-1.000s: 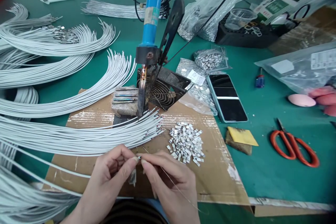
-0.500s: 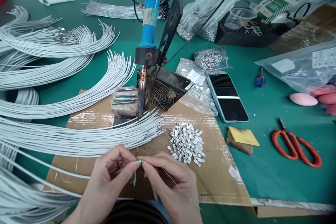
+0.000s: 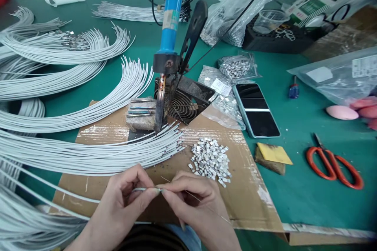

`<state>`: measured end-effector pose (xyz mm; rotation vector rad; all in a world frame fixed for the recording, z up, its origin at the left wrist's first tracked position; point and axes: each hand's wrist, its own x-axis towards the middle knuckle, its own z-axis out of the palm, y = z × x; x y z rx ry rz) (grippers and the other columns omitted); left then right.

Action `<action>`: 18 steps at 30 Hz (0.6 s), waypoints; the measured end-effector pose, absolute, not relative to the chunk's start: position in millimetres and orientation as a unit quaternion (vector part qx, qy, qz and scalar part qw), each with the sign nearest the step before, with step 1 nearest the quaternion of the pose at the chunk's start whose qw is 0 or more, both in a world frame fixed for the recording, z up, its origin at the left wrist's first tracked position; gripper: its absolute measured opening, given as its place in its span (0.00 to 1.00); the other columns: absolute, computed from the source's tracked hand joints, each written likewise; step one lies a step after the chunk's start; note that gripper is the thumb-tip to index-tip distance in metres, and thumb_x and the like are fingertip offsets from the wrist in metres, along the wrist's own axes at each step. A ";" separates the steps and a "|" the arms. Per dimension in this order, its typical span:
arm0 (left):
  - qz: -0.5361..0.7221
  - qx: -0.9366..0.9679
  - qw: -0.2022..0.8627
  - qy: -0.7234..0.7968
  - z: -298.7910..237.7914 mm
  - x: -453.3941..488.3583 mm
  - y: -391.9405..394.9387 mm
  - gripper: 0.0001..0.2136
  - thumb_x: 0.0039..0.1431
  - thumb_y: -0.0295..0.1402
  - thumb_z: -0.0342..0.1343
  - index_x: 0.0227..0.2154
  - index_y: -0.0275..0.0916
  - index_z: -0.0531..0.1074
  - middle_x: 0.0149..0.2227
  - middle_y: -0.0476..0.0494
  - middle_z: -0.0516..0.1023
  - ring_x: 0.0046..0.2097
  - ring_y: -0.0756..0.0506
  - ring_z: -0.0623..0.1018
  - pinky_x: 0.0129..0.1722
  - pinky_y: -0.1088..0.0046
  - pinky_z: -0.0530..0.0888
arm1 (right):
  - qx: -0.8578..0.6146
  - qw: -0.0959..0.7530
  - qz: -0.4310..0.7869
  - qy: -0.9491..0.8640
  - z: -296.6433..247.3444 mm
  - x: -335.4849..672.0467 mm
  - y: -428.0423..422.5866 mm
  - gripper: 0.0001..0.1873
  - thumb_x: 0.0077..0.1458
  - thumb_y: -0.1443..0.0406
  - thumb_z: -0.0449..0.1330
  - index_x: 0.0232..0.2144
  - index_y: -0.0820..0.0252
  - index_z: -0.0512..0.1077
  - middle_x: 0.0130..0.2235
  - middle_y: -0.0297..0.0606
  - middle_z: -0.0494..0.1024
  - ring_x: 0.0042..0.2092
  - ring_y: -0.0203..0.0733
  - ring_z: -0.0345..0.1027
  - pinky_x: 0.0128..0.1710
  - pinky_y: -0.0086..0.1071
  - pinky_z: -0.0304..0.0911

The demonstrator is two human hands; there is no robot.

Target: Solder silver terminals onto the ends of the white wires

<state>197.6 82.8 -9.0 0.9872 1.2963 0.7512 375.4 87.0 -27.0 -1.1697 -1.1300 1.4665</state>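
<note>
Above the cardboard's front part, my left hand [image 3: 129, 200] pinches a white wire [image 3: 139, 189] near its end between thumb and forefinger. The fingertips of my right hand [image 3: 194, 200] meet the left ones at that wire end and close on something tiny, mostly hidden. A thin strand of solder wire [image 3: 213, 214] runs through the right hand's fingers. Just beyond the hands lies a heap of small silvery metal tabs [image 3: 210, 159]. To its left a bundle of white wires [image 3: 97, 159] points its tips toward the heap.
A blue-handled soldering iron [image 3: 173, 8] stands tip down in a holder, behind the hands. Beside it are a fan [image 3: 188, 106] and a block with metal rods [image 3: 141, 111]. To the right lie a phone [image 3: 257, 110], a yellow sponge [image 3: 273, 153] and red-handled scissors [image 3: 334, 164].
Both hands have dropped slightly toward me, still pinching together. More of the white wire shows between the left fingers, and the right hand has turned a little.
</note>
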 end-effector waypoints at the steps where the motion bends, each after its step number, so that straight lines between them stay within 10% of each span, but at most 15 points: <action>1: 0.314 0.432 0.627 0.567 -8.5 197.0 82.8 0.14 0.63 0.42 0.63 0.26 0.38 0.72 0.25 0.53 0.68 0.27 0.51 0.63 0.25 0.78 0.60 | -0.479 0.445 0.577 -0.490 -25.6 377.2 88.8 0.07 0.52 0.69 0.68 0.26 0.54 0.86 0.19 0.30 0.69 0.21 0.30 0.58 0.19 0.24 0.49; 8: 0.268 0.461 0.619 0.576 -11.0 195.8 84.7 0.13 0.65 0.40 0.60 0.27 0.38 0.70 0.25 0.53 0.67 0.28 0.50 0.63 0.26 0.78 0.61 | -0.490 0.324 0.459 -0.667 -7.9 382.6 97.4 0.12 0.56 0.72 0.62 0.22 0.62 0.82 0.20 0.32 0.70 0.23 0.33 0.63 0.22 0.27 0.54; 18: 0.360 0.427 0.566 0.607 -10.0 206.5 86.0 0.12 0.61 0.38 0.64 0.25 0.39 0.73 0.22 0.54 0.66 0.25 0.52 0.63 0.23 0.82 0.63 | -0.498 0.415 0.516 -0.560 -17.7 378.2 91.8 0.09 0.61 0.67 0.65 0.34 0.55 0.86 0.22 0.31 0.71 0.23 0.32 0.62 0.22 0.26 0.55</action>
